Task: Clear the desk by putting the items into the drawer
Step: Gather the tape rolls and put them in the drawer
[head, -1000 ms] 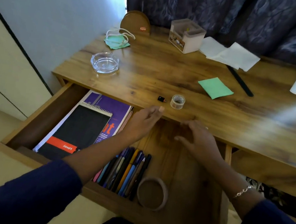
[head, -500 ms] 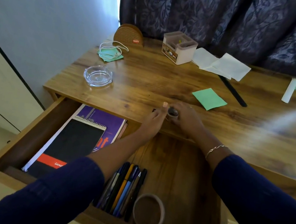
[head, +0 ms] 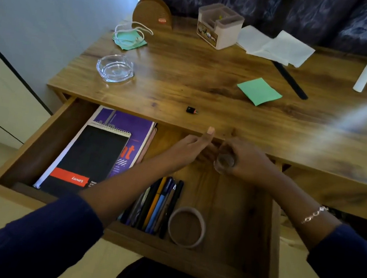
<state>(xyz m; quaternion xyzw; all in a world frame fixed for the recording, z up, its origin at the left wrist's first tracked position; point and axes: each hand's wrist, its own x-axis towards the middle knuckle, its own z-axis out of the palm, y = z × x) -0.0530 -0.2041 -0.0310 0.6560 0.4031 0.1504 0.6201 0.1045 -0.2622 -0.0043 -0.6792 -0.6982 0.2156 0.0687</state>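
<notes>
Just under the front edge of the desk [head: 185, 80], a small tape roll [head: 224, 161] is gripped by curled fingers of the right hand [head: 248, 161] over the drawer [head: 277, 221]; the left hand [head: 188, 148] is held open alongside.

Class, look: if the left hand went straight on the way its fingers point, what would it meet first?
Probably the desk edge, just beyond the left hand; depth is unclear.

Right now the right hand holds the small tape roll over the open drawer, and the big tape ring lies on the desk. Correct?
Not quite. In the head view the big tape ring lies inside the drawer, beside the pens, not on the desk. The right hand does hold the small tape roll over the open drawer.
</notes>
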